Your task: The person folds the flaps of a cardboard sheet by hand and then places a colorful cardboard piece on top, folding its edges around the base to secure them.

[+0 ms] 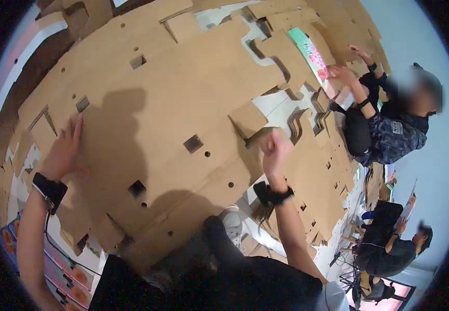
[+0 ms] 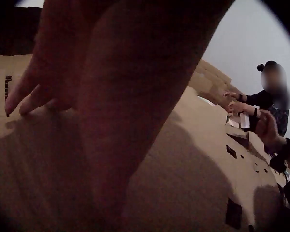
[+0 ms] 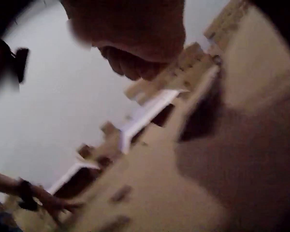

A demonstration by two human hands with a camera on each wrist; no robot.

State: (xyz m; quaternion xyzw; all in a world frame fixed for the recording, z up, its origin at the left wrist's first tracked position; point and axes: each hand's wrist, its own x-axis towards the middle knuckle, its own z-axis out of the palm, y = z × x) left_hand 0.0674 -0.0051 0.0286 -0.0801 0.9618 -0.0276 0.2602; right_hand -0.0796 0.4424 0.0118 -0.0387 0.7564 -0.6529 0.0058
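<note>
A large brown cardboard sheet [image 1: 172,93] with square cutouts and small round holes lies in front of me. My left hand [image 1: 63,153] rests on its left part, fingers extended beside a square cutout [image 1: 83,104]. The left wrist view shows those fingertips [image 2: 25,110] right at the cardboard surface. Over the sheet's right side my right hand [image 1: 275,153] is raised, blurred, with its fingers curled into the palm. In the right wrist view the curled fingers [image 3: 128,67] show nothing between them. Near that hand a cardboard flap [image 1: 249,120] sticks up from the sheet.
More cut cardboard sheets [image 1: 307,171] lie stacked to the right. At the upper right a person [image 1: 385,124] handles a green and pink printed panel [image 1: 310,56]. Another person [image 1: 398,249] sits farther back. Printed boxes [image 1: 68,274] stand at the lower left.
</note>
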